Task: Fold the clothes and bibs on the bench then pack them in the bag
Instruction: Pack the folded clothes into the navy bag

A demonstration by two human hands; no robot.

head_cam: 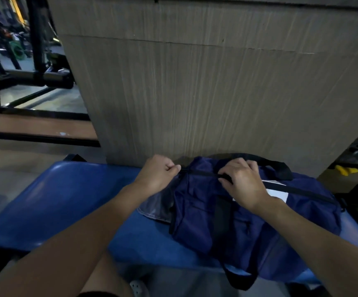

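A navy duffel bag (248,221) is seen lying on its side on the blue padded tabletop (56,200), towards the right and far edge, its back resting against a wood-grain panel (195,93); a black zip (201,173) is run along its top. The left hand (158,172) is held at the left end of the zip; its fingers (173,168) are curled tight together into a fist, and the end of the bag is pinched between them and the thumb. The right hand (242,185) is laid over the middle of the zip; its fingers (238,166) are bent down and clamped on the zip line (whether the slider itself is caught between them cannot be told). To the left of that hand the zip is drawn closed; to the right of it the opening is parted, and something white (277,192) is shown inside the bag. One black carry strap (276,166) is arched over the far side just beyond the right hand; a second strap (240,281) is hung off the near edge of the tabletop. A grey cloth (154,207) is tucked partly under the left end of the bag, beneath the left wrist. Dark metal gym frames (34,61) are stood on the floor at the far left.
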